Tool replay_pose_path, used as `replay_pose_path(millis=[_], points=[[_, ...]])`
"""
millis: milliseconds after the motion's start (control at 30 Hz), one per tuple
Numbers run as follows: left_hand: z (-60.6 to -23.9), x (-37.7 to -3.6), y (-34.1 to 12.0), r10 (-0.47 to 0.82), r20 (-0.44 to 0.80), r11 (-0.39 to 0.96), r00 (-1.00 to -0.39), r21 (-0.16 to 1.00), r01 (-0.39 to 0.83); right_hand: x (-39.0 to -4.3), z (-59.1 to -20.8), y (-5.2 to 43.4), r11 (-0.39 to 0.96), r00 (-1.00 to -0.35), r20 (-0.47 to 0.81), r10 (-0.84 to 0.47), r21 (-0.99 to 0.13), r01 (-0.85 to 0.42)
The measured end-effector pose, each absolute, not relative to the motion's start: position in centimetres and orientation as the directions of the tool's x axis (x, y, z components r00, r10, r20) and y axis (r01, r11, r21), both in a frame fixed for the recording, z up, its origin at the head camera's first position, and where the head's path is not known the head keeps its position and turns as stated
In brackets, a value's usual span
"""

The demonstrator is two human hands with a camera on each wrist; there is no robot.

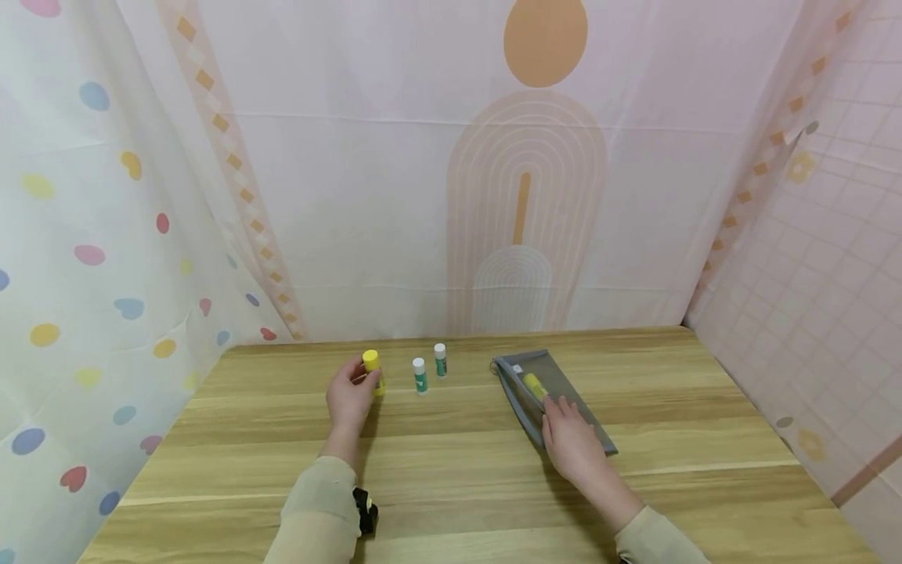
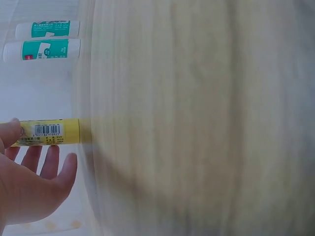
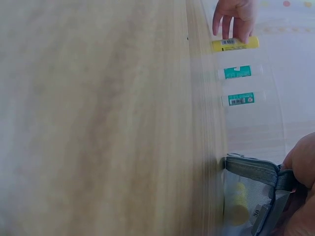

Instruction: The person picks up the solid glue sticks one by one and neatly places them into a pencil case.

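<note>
On the left, my left hand [image 1: 350, 398] pinches a yellow glue stick [image 1: 371, 360] between thumb and fingers, with the stick standing upright on the table. Two white-capped glue sticks with green labels, one nearer [image 1: 420, 377] and one farther back [image 1: 440, 362], stand just to its right. My right hand [image 1: 574, 440] grips the zip edge of a grey mesh pouch [image 1: 568, 382] that lies at a slant. Another yellow glue stick [image 1: 533, 384] shows inside the pouch, near its mouth. The right wrist view shows the pouch's zipper [image 3: 252, 168] spread apart beside the fingers.
The wooden table [image 1: 451, 478] runs back to a printed curtain [image 1: 366, 196]. More curtains hang at the left [image 1: 63, 392] and right [image 1: 810, 313] sides. A black strap device [image 1: 365, 511] is worn on the left wrist.
</note>
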State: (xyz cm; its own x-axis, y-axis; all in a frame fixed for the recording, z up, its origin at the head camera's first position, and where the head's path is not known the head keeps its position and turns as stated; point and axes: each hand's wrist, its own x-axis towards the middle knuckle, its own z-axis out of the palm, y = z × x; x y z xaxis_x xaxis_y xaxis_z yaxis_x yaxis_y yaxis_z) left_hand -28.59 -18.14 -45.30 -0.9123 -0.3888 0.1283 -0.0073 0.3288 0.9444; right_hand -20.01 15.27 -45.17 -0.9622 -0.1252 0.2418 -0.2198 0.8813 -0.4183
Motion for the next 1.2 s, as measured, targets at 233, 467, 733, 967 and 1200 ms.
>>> replay_pose_path(millis=[233,467,733,967,1200], points=[[-45.5,-28.6,-18.1,-0.398,0.142,0.333,-0.906,0.943,0.002,-20.0,-45.3,15.3,0.883,-0.962,0.243,-0.127,-0.414,-0.222],[-45.5,-28.4,-18.1,-0.395,0.122,0.280,-0.911,0.960,0.007,-20.0,-45.2,15.3,0.882,-0.962,0.240,-0.132,-0.415,-0.225],[-45.1,-27.9,-18.2,-0.366,0.031,0.145,-0.930,0.989,-0.024,-19.9,-45.3,15.3,0.874,-0.953,0.269,-0.142,-0.417,-0.248],[-44.1,-27.4,-18.1,-0.320,-0.028,0.019,-0.947,0.999,-0.036,-19.9,-45.4,15.3,0.869,-0.944,0.296,-0.144,-0.419,-0.264],[-43.6,-27.0,-17.9,-0.253,-0.101,-0.092,-0.962,0.993,-0.080,-20.0,-45.4,15.3,0.880,-0.957,0.254,-0.143,-0.410,-0.240]])
